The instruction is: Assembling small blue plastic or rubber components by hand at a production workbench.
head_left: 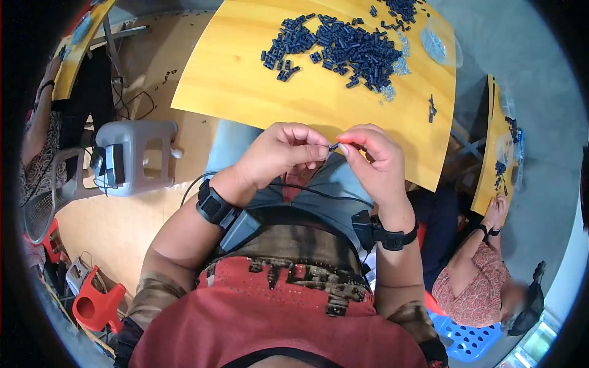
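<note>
Between my two hands, just off the near edge of the yellow table [245,92], is a small dark plastic part [333,147]. My left hand [294,149] pinches it from one side. On the other side, the thumb and forefinger of my right hand [373,153] close on it too. The fingertips hide most of the part, so its exact shape is unclear. Farther up the table lies a large heap of small dark plastic pieces [359,52], with small silvery metal bits [402,58] along its right side.
A clear tub [434,46] of silvery bits stands at the table's far right. Several dark pieces [432,109] lie near the right edge. A grey stool [135,156] is at left, a red stool [98,302] lower left. Another person [475,276] works at a table on the right.
</note>
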Motion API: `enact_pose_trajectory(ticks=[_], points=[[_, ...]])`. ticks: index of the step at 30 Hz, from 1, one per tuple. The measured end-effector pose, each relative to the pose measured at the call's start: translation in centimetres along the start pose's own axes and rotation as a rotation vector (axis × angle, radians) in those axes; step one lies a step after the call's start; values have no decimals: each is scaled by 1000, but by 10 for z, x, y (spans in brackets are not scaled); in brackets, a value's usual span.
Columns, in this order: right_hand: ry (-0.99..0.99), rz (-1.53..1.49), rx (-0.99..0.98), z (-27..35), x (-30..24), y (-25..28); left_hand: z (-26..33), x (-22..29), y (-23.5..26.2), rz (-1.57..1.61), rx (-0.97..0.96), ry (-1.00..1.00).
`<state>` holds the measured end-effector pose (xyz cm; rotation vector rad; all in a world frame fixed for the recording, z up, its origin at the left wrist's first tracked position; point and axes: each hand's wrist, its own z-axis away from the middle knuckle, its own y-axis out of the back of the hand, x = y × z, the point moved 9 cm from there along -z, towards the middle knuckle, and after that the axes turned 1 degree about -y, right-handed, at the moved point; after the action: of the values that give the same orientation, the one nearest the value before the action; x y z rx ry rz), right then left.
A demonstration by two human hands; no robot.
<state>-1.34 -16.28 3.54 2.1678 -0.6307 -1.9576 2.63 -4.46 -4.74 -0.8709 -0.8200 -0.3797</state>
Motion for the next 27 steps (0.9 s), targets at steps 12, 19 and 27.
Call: enact_pose_trajectory(ticks=[12,19,27], points=[[53,27,90,13,-9,7,3,-6,-9,35,10,18],[114,101,56,17,-19,6,5,-10,-10,-15,-34,34],[132,152,23,18,-27,2,12,-6,-12,-45,-7,16]])
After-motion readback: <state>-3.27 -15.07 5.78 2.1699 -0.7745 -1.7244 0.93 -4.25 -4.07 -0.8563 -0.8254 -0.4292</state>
